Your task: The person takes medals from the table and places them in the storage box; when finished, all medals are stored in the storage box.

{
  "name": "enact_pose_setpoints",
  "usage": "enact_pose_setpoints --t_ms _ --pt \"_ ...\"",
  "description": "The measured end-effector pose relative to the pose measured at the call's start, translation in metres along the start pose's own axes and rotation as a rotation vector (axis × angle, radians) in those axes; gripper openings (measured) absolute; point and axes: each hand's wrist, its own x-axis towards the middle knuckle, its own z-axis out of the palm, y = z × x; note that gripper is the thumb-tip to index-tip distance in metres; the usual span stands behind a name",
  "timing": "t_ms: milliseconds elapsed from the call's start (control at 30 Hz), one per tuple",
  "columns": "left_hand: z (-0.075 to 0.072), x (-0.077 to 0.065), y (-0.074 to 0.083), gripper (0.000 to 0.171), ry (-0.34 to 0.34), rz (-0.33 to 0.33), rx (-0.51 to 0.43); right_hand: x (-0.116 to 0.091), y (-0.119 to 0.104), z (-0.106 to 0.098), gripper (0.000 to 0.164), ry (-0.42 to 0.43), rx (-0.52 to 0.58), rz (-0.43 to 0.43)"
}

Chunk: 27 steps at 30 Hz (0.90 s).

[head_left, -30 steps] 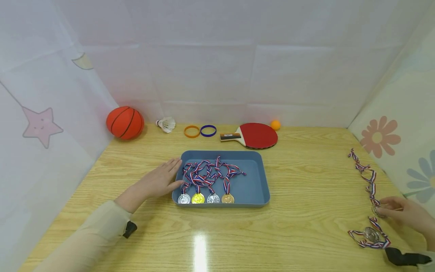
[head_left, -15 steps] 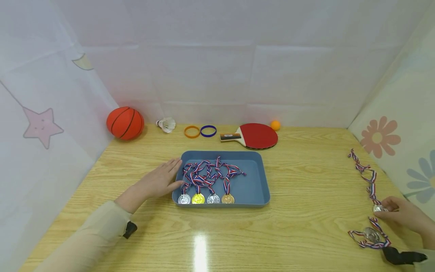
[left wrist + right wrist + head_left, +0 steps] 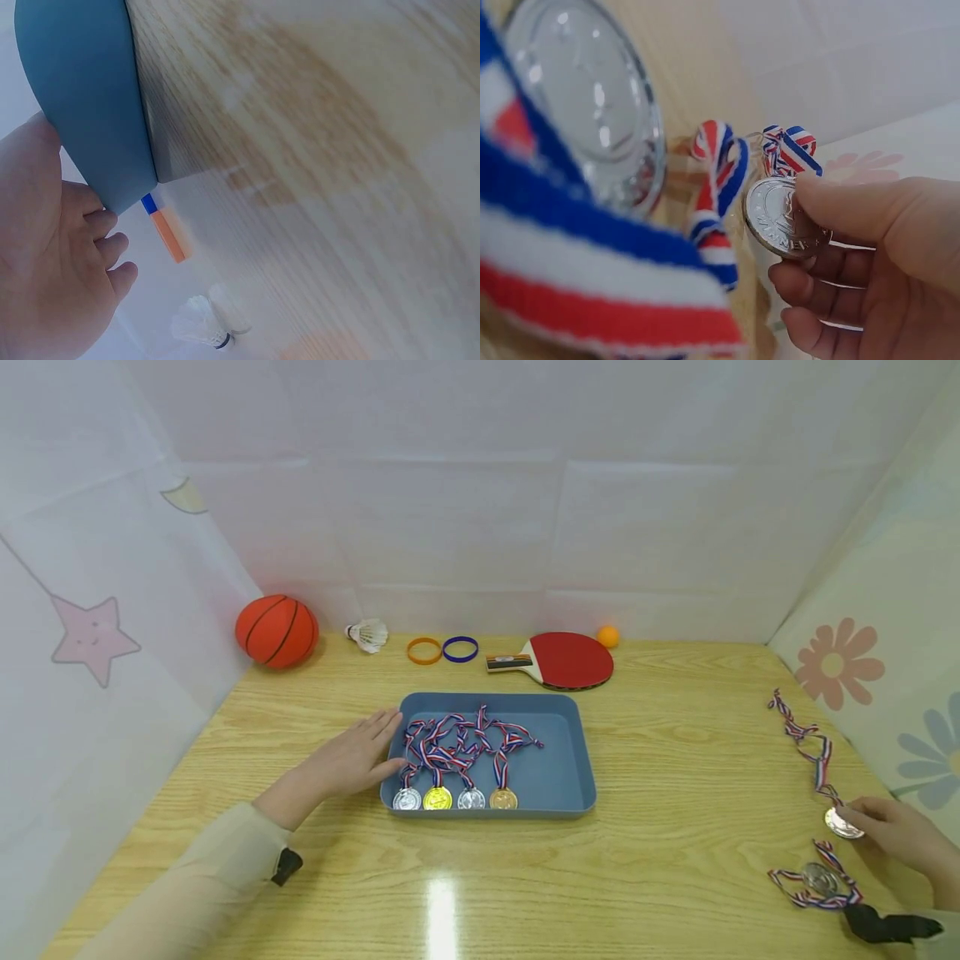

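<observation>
Pinching the silver medal (image 3: pixel 837 825) at lower right of the frame, right hand (image 3: pixel 902 837) has what's likely a light, stiff, slick piece trailing limp ribbon (image 3: pixel 822 768), best held edge-on, while left hand (image 3: pixel 348 756) lies straight-fingered against the blue tray (image 3: pixel 558 777) mid-frame.

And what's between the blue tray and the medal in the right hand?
Just bare wooden table, as the head view shows. Nothing lies between the blue tray and the pinched medal in the right hand; another medal lies nearer the person.
</observation>
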Motion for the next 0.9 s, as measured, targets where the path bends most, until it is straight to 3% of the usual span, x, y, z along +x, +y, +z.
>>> enact_pose_setpoints --t_ms 100,267,400,500,633,733,900 --pt "0.0 0.0 0.0 0.071 -0.001 0.002 0.001 0.007 0.011 -0.002 0.05 0.011 0.019 0.008" --pt "0.0 0.0 -0.001 0.071 0.001 0.003 0.004 0.031 0.066 0.007 0.064 0.074 0.166 0.052" --pt "0.001 0.0 -0.001 0.071 -0.001 0.001 0.01 0.046 0.099 0.009 0.034 0.188 0.345 0.005" --pt "0.002 0.0 -0.001 0.071 -0.003 0.0 0.011 0.054 0.104 0.005 0.021 0.262 0.444 -0.047" --pt "0.002 0.0 -0.002 0.071 -0.005 0.001 0.015 0.058 0.084 -0.008 0.021 0.321 0.522 -0.079" --pt "0.001 0.0 -0.002 0.071 -0.007 -0.001 0.014 0.054 0.049 -0.021 0.016 0.334 0.558 -0.082" --pt "0.001 0.0 -0.002 0.071 -0.004 -0.001 0.009 0.047 -0.008 -0.041 0.014 0.403 0.719 -0.125"
